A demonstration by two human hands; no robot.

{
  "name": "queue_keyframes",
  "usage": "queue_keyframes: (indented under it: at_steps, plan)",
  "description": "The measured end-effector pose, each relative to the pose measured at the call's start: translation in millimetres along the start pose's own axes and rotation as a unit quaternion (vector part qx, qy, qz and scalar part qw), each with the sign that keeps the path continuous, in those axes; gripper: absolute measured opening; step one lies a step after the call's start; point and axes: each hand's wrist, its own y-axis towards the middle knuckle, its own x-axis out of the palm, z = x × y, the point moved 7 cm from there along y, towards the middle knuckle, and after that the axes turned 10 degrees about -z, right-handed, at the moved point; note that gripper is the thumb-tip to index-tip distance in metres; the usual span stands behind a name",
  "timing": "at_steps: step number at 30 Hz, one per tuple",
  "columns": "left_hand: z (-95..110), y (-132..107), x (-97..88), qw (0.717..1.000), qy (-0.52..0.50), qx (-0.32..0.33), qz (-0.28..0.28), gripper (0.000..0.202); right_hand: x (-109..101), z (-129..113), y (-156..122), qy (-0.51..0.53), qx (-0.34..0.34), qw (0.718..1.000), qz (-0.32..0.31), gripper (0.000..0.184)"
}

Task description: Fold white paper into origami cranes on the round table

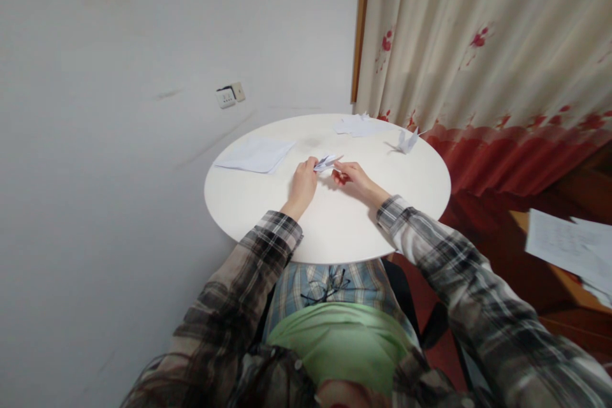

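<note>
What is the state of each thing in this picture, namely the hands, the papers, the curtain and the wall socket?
Left hand: fingers closed on the folded paper
Right hand: fingers at the paper's other end, grip unclear
Folded paper: folded, held up
White sheets: lying flat
Paper figure: folded, standing
Curtain: drawn, hanging in folds
Wall socket: unplugged

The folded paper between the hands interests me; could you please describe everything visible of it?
The folded paper is white, with layered creases and a narrow point toward the right. The left hand grips its left end; the right hand seems to touch near the point. It is over the white table; finer folds are unclear.
</note>
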Motion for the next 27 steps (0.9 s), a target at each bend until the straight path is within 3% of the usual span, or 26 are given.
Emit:
queue_keyframes:
  at_steps: [3, 8, 11, 17, 23, 27]
  plan:
    - [-1.1, -0.3, -1.0, 1.0, -0.003, -0.006, 0.002, 0.021, 5.3, 1.5, -0.7, 0.025, 0.02, 0.999, -0.027, 0.036]
    - [-6.4, 1.1, 1.5, 1.0, -0.002, -0.021, -0.012, 0.023, -2.2, 6.5, 0.0, 0.063, 0.016, 0.998, 0.008, 0.021]
    - [-16.1, 5.7, 9.1, 0.996, -0.081, -0.035, -0.021, 0.02, -5.5, 7.0, 1.3, 0.058, -0.003, 0.998, 0.014, 0.018]
    - [-37.3, 11.2, 37.3, 0.935, -0.324, -0.111, -0.093, 0.027, -10.7, -0.1, 2.8, 0.011, -0.05, 0.997, 0.054, 0.016]
    - [-30.9, 3.1, 44.0, 0.895, -0.388, -0.146, -0.164, 0.028, -13.1, -5.2, -0.6, -0.006, -0.056, 0.995, 0.08, 0.012]
    - [-29.3, 3.3, 36.2, 0.901, -0.388, -0.148, -0.121, 0.029, -6.1, 0.0, -2.9, 0.011, -0.01, 0.999, 0.042, 0.016]
